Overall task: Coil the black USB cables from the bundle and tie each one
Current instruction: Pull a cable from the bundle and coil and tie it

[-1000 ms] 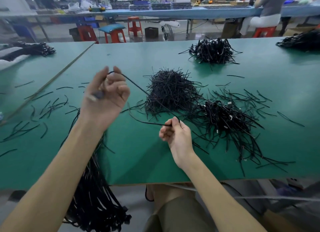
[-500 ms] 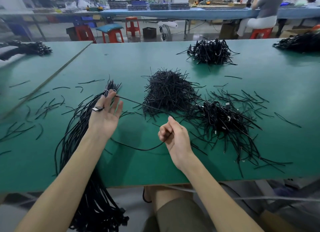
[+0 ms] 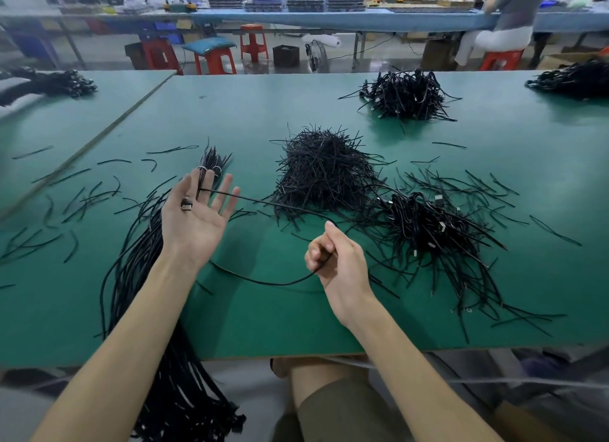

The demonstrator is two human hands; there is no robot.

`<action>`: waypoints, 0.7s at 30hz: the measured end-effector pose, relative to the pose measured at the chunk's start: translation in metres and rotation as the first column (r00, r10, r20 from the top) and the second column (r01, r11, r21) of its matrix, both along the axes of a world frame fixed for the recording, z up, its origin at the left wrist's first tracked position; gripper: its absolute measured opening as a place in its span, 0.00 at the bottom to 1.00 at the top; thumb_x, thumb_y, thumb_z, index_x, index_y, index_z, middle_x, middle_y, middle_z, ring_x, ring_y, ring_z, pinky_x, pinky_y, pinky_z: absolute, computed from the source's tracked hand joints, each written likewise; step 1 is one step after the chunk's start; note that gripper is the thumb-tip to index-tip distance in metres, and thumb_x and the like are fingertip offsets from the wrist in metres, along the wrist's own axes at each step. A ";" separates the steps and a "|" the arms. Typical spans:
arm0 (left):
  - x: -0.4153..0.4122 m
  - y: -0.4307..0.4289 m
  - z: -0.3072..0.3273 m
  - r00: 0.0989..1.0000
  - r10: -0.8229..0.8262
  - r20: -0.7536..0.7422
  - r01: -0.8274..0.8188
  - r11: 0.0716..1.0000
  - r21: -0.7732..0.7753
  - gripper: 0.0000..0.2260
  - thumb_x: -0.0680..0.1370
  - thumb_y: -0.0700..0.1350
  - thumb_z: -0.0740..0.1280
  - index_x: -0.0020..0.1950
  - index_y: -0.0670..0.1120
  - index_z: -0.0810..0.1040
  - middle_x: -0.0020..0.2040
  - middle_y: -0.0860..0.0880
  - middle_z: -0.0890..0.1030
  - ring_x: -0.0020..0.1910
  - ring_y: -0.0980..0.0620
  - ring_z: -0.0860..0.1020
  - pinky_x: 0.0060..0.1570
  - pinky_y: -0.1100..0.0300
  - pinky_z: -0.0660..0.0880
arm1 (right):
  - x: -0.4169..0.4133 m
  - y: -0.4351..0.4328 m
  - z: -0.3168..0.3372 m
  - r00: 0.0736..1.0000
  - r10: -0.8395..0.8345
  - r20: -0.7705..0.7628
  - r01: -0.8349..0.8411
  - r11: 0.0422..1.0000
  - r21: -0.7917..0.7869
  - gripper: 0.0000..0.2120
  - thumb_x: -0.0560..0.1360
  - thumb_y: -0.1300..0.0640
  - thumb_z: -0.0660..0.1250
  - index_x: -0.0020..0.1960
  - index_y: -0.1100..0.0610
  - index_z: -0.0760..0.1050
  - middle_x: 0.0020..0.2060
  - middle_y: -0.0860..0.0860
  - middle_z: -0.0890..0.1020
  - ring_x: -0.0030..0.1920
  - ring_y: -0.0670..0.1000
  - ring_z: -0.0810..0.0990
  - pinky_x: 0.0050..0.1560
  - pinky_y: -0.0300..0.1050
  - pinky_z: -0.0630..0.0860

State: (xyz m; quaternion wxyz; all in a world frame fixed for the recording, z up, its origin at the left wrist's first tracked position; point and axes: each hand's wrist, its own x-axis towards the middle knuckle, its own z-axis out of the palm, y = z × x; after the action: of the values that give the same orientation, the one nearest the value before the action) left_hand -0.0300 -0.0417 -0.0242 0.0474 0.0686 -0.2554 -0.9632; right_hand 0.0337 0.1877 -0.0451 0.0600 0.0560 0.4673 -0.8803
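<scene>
**A:** One cable (image 3: 263, 201) is in play, and its start is barely secured. The left grip (image 3: 194, 220) is palm up with fingers straight and spread. The plug (image 3: 186, 205) only lies on the palm, and the cord leaves between two fingers.

**B:** And the other side?

**A:** The right grip (image 3: 336, 260) is curled tight round the cord, just above the desk (image 3: 263, 326). From there a slack loop lies on the green top and runs back under the left wrist towards the bundle (image 3: 138, 270).

**B:** So what fails first?

**A:** The plug, I think. A firm tug from the right would draw it off that open palm, and the first turn would be lost.

**B:** And the slack?

**A:** It ends close to the bundle, so I can't tell whether it's free. If it's crossed with its neighbours, winding could drag several along.

**B:** The bundle hangs over the near edge.

**A:** Yes, much of it is off the desk. A pull that way could slide more down.

**B:** Anything on the right?

**A:** The raised stretch passes beside the heap of ties (image 3: 323, 174). If it dips, it could snag loose ones and wind them into the coil.
</scene>
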 end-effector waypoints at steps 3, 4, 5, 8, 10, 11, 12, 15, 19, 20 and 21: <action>-0.001 -0.001 -0.002 1.000 -0.004 -0.026 0.003 0.999 -0.034 0.18 0.80 0.42 0.68 0.69 0.46 0.72 0.68 0.47 0.78 0.67 0.38 0.79 0.66 0.41 0.75 | 0.000 0.001 0.000 1.000 0.006 0.003 -0.006 1.000 -0.023 0.22 0.84 0.55 0.62 0.32 0.55 0.65 0.28 0.53 0.72 0.30 0.49 0.71 0.31 0.41 0.70; -0.002 -0.001 -0.003 1.000 0.001 -0.025 -0.002 0.999 -0.047 0.18 0.81 0.38 0.66 0.71 0.46 0.72 0.69 0.48 0.78 0.67 0.38 0.79 0.67 0.42 0.75 | 0.000 0.001 0.000 1.000 0.011 0.002 -0.011 1.000 -0.023 0.21 0.84 0.55 0.62 0.32 0.55 0.66 0.29 0.53 0.72 0.30 0.49 0.71 0.31 0.41 0.70; -0.002 0.000 -0.004 1.000 0.006 -0.020 -0.008 0.999 -0.054 0.21 0.80 0.33 0.63 0.73 0.47 0.72 0.69 0.48 0.79 0.67 0.38 0.79 0.67 0.42 0.75 | 0.000 0.001 0.000 1.000 0.017 0.000 -0.017 1.000 -0.018 0.21 0.84 0.55 0.62 0.33 0.55 0.66 0.29 0.53 0.72 0.30 0.49 0.71 0.31 0.40 0.71; -0.001 0.004 -0.006 0.999 -0.012 -0.035 0.008 0.994 -0.106 0.33 0.76 0.23 0.54 0.75 0.49 0.72 0.69 0.47 0.79 0.67 0.38 0.79 0.67 0.43 0.74 | 0.000 0.001 -0.001 0.999 0.039 -0.009 -0.039 0.999 0.012 0.20 0.84 0.54 0.62 0.33 0.55 0.69 0.30 0.52 0.73 0.31 0.49 0.72 0.32 0.39 0.71; 0.001 0.005 -0.006 0.996 -0.055 -0.065 0.041 0.979 -0.201 0.36 0.73 0.21 0.50 0.75 0.47 0.73 0.71 0.46 0.78 0.68 0.39 0.78 0.68 0.44 0.73 | 0.001 0.001 0.000 0.999 0.039 -0.012 -0.039 0.999 0.017 0.19 0.83 0.53 0.64 0.34 0.55 0.72 0.30 0.52 0.75 0.31 0.48 0.73 0.32 0.38 0.71; 0.002 0.006 -0.006 0.993 -0.089 -0.080 0.066 0.964 -0.259 0.36 0.72 0.21 0.50 0.74 0.45 0.73 0.71 0.46 0.78 0.69 0.40 0.77 0.68 0.46 0.73 | 0.001 0.001 0.000 0.999 0.033 -0.011 -0.033 0.999 0.013 0.18 0.83 0.53 0.65 0.34 0.55 0.73 0.30 0.52 0.75 0.31 0.48 0.74 0.32 0.38 0.71; 0.002 0.007 -0.006 0.990 -0.115 -0.085 0.082 0.944 -0.321 0.36 0.71 0.20 0.50 0.73 0.42 0.74 0.71 0.47 0.78 0.69 0.41 0.77 0.68 0.47 0.74 | 0.001 0.001 0.001 1.000 0.026 -0.011 -0.026 1.000 0.009 0.18 0.82 0.52 0.65 0.35 0.56 0.74 0.30 0.52 0.75 0.31 0.49 0.74 0.31 0.38 0.71; 0.003 0.014 -0.009 0.998 -0.049 -0.028 0.025 0.829 -0.559 0.32 0.70 0.20 0.50 0.64 0.39 0.80 0.66 0.46 0.82 0.66 0.43 0.80 0.64 0.49 0.77 | 0.002 -0.001 0.001 1.000 0.016 -0.019 -0.016 1.000 0.013 0.20 0.83 0.48 0.62 0.35 0.56 0.74 0.30 0.52 0.75 0.31 0.49 0.74 0.31 0.39 0.70; 0.006 0.020 -0.016 0.965 0.231 -0.120 -0.197 0.350 -0.916 0.25 0.75 0.24 0.54 0.47 0.48 0.85 0.52 0.50 0.86 0.52 0.51 0.82 0.43 0.60 0.81 | 0.004 -0.002 0.000 0.998 0.025 -0.058 -0.021 0.998 0.058 0.22 0.85 0.46 0.57 0.38 0.57 0.73 0.31 0.53 0.75 0.31 0.50 0.74 0.31 0.39 0.71; 0.006 0.019 -0.018 0.944 0.285 -0.165 -0.238 0.243 -0.940 0.23 0.77 0.26 0.56 0.45 0.49 0.85 0.49 0.50 0.86 0.45 0.53 0.82 0.38 0.63 0.79 | 0.005 -0.002 0.000 0.998 0.025 -0.066 -0.021 0.998 0.066 0.22 0.84 0.45 0.57 0.38 0.57 0.73 0.31 0.53 0.75 0.32 0.50 0.74 0.31 0.39 0.71; 0.006 0.016 -0.019 0.922 0.336 -0.194 -0.266 0.182 -0.947 0.21 0.79 0.28 0.58 0.45 0.50 0.84 0.47 0.49 0.85 0.39 0.54 0.81 0.32 0.64 0.77 | 0.005 -0.002 0.001 0.997 0.024 -0.072 -0.019 0.997 0.071 0.22 0.84 0.45 0.57 0.39 0.57 0.73 0.32 0.53 0.75 0.32 0.50 0.74 0.32 0.40 0.70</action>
State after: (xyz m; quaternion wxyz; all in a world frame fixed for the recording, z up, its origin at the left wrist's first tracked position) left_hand -0.0239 -0.0255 -0.0436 0.2593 0.1015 -0.7707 -0.5731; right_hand 0.0388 0.1860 -0.0445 0.0502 0.0209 0.5005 -0.8640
